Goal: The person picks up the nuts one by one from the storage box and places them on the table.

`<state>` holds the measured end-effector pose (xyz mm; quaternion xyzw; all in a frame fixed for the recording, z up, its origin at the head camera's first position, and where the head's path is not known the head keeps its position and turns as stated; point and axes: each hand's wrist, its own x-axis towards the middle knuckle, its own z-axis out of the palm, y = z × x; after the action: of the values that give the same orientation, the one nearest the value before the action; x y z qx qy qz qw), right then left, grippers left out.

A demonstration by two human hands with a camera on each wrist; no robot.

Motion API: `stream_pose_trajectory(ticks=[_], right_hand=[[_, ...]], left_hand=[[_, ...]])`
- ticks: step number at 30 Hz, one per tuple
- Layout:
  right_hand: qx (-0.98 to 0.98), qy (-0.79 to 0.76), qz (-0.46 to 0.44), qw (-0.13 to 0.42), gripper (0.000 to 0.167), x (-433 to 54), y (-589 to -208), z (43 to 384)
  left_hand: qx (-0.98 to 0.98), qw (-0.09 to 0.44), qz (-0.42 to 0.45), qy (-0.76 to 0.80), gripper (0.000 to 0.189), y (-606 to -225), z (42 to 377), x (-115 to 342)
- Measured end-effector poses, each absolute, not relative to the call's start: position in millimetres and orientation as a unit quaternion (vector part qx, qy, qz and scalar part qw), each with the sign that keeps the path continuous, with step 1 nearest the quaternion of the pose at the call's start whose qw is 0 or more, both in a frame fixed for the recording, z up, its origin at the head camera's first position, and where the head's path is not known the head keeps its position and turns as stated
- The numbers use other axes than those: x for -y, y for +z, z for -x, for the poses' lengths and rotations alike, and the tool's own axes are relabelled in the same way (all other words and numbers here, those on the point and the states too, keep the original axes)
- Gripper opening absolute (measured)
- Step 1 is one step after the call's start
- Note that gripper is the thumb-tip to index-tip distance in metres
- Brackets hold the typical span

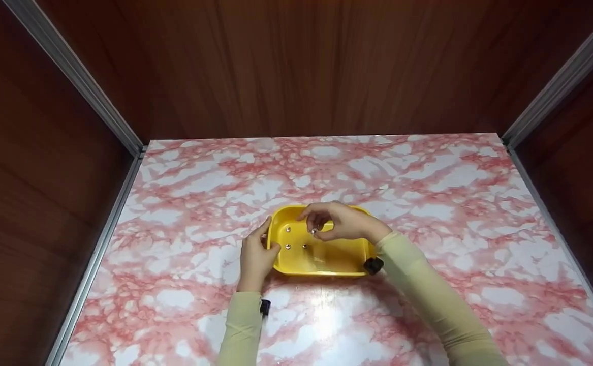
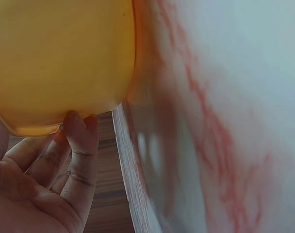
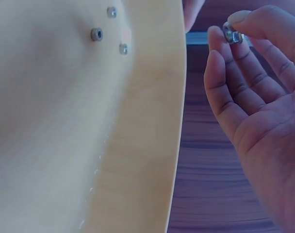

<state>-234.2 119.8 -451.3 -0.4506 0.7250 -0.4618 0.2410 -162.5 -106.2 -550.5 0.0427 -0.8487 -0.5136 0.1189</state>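
Observation:
A yellow plastic tray [image 1: 334, 259] lies on the table. My left hand [image 1: 255, 259] grips its left end, thumb over the rim and fingers along the outer wall. Over the tray, my right hand [image 1: 344, 223] pinches small shiny metal nuts [image 3: 232, 34] between thumb and fingertips; there seem to be two pressed together. Three more nuts sit apart on the tray floor towards its left end: a far one [image 1: 288, 230], a near one [image 1: 288, 246] and one further right [image 1: 305, 246]. In the left wrist view, fingers [image 2: 79, 160] touch the tray's edge.
The tabletop [image 1: 184, 229] has a red and white marbled pattern. Dark wood-grain panels [image 1: 326, 71] stand at the back and both sides, with grey metal strips [image 1: 93, 101] at the corners. Each wrist carries a small black device [image 1: 373, 265].

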Motion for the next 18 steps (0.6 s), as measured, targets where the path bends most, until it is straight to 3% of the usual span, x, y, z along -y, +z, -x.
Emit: stream_pose_trajectory(ticks=[6,18], right_hand=[[-0.735,-0.458,0.444,0.229,0.045,-129,-475,244],[-0.738,-0.455,0.448,0.219,0.046,-141,-475,239]], left_hand=[[0.846,0.118,-0.043,-0.518,0.067,-550,163,106],[0.85,0.124,-0.038,-0.51,0.066,-551,162,107]])
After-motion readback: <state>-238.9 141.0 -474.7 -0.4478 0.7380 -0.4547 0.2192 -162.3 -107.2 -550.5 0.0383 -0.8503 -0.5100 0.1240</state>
